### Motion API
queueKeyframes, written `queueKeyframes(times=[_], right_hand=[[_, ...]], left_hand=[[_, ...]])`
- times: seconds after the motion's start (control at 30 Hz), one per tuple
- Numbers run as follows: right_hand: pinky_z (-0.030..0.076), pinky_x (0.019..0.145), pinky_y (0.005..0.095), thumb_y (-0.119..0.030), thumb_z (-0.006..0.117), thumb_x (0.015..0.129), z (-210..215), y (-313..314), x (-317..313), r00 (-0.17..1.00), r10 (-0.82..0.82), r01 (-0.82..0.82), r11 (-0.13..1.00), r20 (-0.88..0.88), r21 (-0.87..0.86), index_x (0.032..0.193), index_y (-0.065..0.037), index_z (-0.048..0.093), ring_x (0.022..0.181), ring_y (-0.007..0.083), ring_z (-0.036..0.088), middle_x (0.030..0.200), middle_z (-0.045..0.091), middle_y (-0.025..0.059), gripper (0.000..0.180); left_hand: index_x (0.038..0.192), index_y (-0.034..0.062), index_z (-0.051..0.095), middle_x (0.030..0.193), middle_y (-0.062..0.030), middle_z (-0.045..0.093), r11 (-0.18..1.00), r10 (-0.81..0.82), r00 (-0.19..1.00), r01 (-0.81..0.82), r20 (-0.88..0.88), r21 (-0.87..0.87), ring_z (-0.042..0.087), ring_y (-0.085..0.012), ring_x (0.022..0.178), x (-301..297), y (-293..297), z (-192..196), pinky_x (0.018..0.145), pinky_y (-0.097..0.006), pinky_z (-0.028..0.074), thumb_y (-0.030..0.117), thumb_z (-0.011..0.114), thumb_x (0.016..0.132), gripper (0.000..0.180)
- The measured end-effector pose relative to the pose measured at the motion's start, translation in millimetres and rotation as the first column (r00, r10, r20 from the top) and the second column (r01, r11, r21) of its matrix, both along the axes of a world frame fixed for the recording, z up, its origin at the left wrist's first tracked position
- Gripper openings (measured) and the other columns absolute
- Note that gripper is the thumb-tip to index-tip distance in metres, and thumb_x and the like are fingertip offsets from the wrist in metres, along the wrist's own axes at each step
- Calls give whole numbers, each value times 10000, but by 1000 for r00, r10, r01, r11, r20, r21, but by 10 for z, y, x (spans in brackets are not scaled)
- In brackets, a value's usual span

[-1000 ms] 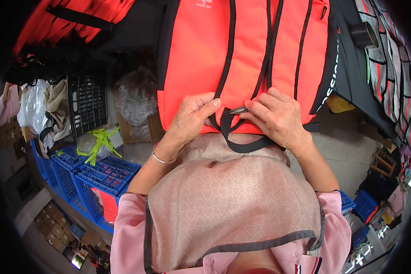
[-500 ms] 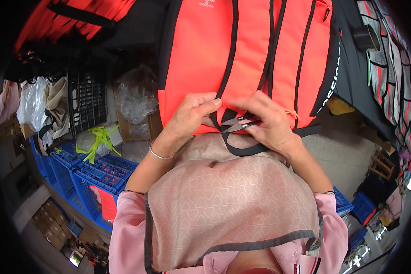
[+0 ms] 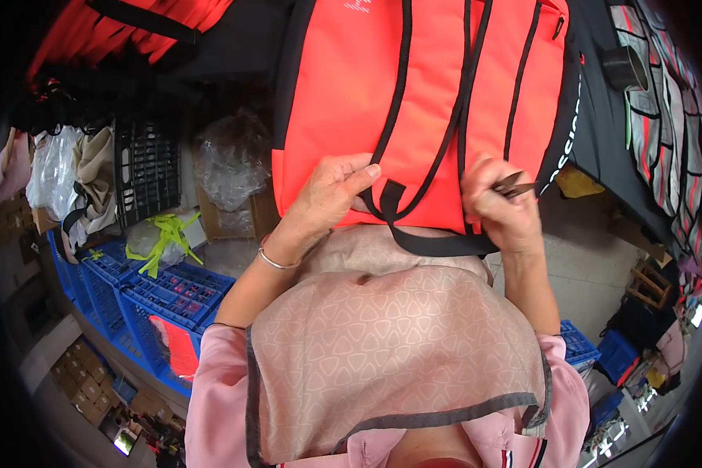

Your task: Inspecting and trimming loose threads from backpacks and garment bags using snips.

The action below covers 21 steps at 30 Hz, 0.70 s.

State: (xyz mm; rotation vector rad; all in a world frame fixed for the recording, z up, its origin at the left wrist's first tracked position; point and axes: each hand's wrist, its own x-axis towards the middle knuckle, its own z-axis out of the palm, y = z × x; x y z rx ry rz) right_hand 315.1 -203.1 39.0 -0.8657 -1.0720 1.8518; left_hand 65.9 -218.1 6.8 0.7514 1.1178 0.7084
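The orange backpack (image 3: pixel 421 101) lies in front of me at twelve o'clock, hanging over my apron. My left hand (image 3: pixel 327 195) pinches its black strap (image 3: pixel 390 199) between thumb and fingertips, fingers nearly closed on the webbing. My right hand (image 3: pixel 499 207), at two o'clock from the strap, is fisted round small thread snips (image 3: pixel 516 185), blades poking out. The fabric looks light, soft and floppy, a little slick; I judge the stitched strap base the firmest place to hold. Blue crates (image 3: pixel 140 288) sit at eight o'clock.
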Motion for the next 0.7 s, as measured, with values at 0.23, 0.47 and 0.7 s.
queueKeyframes(times=[0.23,0.47,0.7], right_hand=[[445,622,245,15,760,754,-34,-41,-194,878,-80,-93,939,472,332,822,-21,640,702,103,559,832,578,24,142],[494,642,294,55,706,750,-173,-98,-572,680,-110,-393,780,725,487,895,-7,628,766,185,631,823,606,93,176],[447,647,257,-9,653,861,-69,-68,-386,929,101,-135,988,356,73,871,-11,587,681,75,534,793,591,7,67]], left_hand=[[1168,-38,628,974,-58,685,995,-95,995,96,-17,28,671,-120,847,-57,25,-93,730,-256,583,185,506,1001,304],[1047,-1,652,859,6,629,993,-105,994,107,-41,42,581,-42,755,-69,11,-106,631,-203,517,204,523,1002,246],[1051,18,650,819,49,604,987,-122,981,136,-149,88,576,-31,745,-74,5,-155,636,-205,523,221,521,1009,244]])
